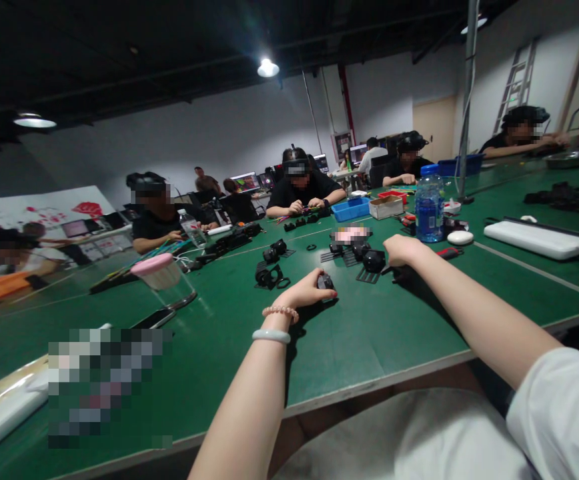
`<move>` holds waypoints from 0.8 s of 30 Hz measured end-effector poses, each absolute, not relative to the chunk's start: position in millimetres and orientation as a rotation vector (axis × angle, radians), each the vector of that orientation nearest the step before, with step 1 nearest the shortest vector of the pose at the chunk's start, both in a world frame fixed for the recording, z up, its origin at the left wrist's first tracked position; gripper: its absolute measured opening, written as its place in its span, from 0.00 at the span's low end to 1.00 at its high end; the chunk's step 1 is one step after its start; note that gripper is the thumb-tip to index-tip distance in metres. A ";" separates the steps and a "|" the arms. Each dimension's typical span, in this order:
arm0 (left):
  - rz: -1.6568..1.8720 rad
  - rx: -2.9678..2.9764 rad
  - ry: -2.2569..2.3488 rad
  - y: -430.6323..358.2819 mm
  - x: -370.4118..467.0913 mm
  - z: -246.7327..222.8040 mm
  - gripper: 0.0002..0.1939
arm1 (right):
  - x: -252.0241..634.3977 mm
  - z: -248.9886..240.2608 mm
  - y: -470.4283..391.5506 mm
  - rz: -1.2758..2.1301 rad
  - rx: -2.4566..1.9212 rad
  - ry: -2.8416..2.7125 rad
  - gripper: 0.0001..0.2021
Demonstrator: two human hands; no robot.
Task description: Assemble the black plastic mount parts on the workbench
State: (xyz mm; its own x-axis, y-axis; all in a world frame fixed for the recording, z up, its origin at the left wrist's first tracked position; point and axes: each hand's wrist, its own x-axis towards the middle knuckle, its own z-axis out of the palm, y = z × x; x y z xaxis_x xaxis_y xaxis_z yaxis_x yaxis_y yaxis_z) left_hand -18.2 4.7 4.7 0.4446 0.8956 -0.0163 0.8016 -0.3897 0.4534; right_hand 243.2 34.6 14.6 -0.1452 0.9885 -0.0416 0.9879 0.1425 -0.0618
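My left hand, with a beaded bracelet and a pale bangle at its wrist, is closed around a small dark part just above the green table. Farther right, my right hand reaches down beside several black parts; its fingertips are mostly hidden, and what they touch is too dark to tell. Near it a round black part sits on a ribbed black piece. More black parts and a black ring lie beyond my left hand.
A blue bottle, a white round case and a white power strip stand or lie at the right. At the left are a pink-lidded cup and a phone. A blue tray is farther back, near other people.
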 end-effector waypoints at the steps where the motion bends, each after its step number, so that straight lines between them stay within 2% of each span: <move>1: 0.321 2.305 1.440 4.9 -18.7 4.8 0.30 | 240.7 15.5 33.7 0.092 -2.024 -2.378 0.18; 7: 0.313 2.277 1.479 2.1 -18.0 6.9 0.30 | 226.5 12.8 31.9 0.060 -1.917 -2.402 0.17; 24: 0.330 2.279 1.472 -0.2 -15.3 9.4 0.30 | 219.8 16.0 28.5 0.035 -2.016 -2.215 0.16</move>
